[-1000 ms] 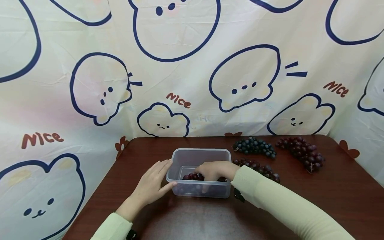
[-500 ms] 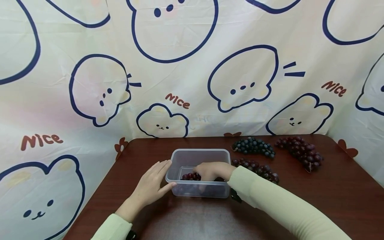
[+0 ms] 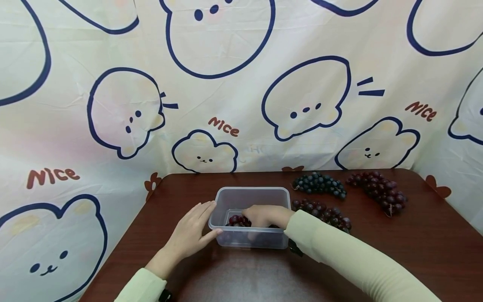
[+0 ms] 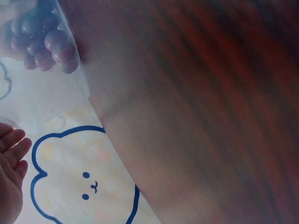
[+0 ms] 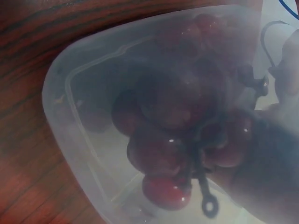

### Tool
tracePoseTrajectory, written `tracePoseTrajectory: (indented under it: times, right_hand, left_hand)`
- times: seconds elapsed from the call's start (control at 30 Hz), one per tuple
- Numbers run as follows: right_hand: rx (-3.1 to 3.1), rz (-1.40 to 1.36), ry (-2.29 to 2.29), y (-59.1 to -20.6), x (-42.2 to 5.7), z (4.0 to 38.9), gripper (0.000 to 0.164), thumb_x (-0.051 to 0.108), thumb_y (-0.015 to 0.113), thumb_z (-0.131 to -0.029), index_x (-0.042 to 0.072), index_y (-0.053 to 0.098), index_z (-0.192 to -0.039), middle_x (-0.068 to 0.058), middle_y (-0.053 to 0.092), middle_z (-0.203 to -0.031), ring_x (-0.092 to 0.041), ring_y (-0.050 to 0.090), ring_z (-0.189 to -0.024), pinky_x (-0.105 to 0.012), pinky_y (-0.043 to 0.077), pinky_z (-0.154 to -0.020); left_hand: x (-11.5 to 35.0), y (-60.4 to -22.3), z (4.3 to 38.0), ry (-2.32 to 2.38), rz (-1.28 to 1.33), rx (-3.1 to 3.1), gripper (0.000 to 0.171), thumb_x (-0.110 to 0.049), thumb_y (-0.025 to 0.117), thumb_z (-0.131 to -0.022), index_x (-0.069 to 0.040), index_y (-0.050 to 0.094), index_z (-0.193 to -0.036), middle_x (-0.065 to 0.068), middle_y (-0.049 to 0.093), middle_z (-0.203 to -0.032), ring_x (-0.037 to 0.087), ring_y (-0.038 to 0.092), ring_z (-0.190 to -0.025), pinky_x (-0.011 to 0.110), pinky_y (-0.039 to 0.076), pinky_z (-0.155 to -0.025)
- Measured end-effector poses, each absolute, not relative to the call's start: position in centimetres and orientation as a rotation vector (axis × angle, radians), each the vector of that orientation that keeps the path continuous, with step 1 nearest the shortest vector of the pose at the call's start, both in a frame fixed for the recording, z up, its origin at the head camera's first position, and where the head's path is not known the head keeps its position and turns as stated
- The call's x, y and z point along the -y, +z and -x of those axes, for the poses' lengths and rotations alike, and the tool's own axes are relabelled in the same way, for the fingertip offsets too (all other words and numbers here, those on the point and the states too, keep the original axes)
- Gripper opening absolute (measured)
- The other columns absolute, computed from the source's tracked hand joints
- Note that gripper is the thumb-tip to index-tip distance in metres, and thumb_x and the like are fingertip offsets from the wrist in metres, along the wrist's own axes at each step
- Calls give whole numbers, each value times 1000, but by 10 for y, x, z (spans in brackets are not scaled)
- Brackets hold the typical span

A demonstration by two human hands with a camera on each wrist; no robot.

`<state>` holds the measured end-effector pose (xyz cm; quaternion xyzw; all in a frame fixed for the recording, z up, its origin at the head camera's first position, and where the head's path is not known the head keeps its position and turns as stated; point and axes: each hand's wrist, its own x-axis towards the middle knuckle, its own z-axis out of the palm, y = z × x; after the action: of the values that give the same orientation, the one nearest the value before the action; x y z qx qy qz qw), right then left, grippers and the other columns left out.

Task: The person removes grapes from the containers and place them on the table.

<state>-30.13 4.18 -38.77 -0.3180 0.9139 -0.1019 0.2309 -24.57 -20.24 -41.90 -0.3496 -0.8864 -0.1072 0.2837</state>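
Observation:
A clear plastic container [image 3: 252, 190] stands on the table in the head view. My left hand [image 3: 190, 233] rests against its left side, fingers straight and thumb at the front rim. My right hand [image 3: 260, 216] reaches down inside, its fingers curled on a bunch of dark red grapes [image 3: 237, 221]. The fingertips are mostly hidden behind the front wall. In the left wrist view the grapes [image 4: 44, 44] show through the plastic, with part of the left hand [image 4: 11, 172] at the edge. Close up in the right wrist view, grapes and a stem [image 5: 203, 186] appear hazily through the wall.
On the brown table [image 3: 241, 277], right of the container, lie a blue-black grape bunch [image 3: 320, 184], a dark red bunch [image 3: 328, 214] partly behind the right sleeve, and a larger red bunch [image 3: 379, 191]. A patterned cloth [image 3: 241, 105] hangs behind.
My right hand has moved slightly left inside the container, and the grapes under it have shifted left too. The left hand stays at the container's side.

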Motion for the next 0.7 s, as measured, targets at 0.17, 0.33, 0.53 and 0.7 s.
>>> tracePoseTrajectory:
  times: [0.17,0.33,0.53,0.7]
  right_hand:
    - [-2544,926,-232,-391,-41,301,69,41,85,-73,6,56,-126,-4,64,-108,-15,60,-99,-30,51,-82]
    - [-2552,936,-220,-391,-40,301,66,40,85,-73,7,58,-122,-2,63,-104,-14,61,-96,-30,51,-81]
    - [-2543,903,-234,-391,-39,299,50,30,81,-80,9,58,-120,1,61,-92,-10,56,-80,-28,48,-69]
    - [-2543,900,-239,-390,-39,299,32,19,73,-87,9,58,-114,2,57,-82,-11,50,-70,-28,44,-63]
  left_hand:
    - [203,-419,245,-286,935,2373,82,-66,37,-95,3,54,-135,16,55,-136,30,51,-125,47,35,-109]
    - [202,-418,245,-288,936,2375,81,-66,38,-95,3,54,-135,16,55,-136,30,51,-125,47,35,-108]
    - [202,-418,245,-289,937,2374,80,-65,42,-95,3,54,-135,16,55,-136,30,52,-125,47,35,-108]
    - [202,-418,244,-294,932,2377,79,-64,43,-95,3,54,-134,16,55,-136,30,52,-124,48,35,-108]
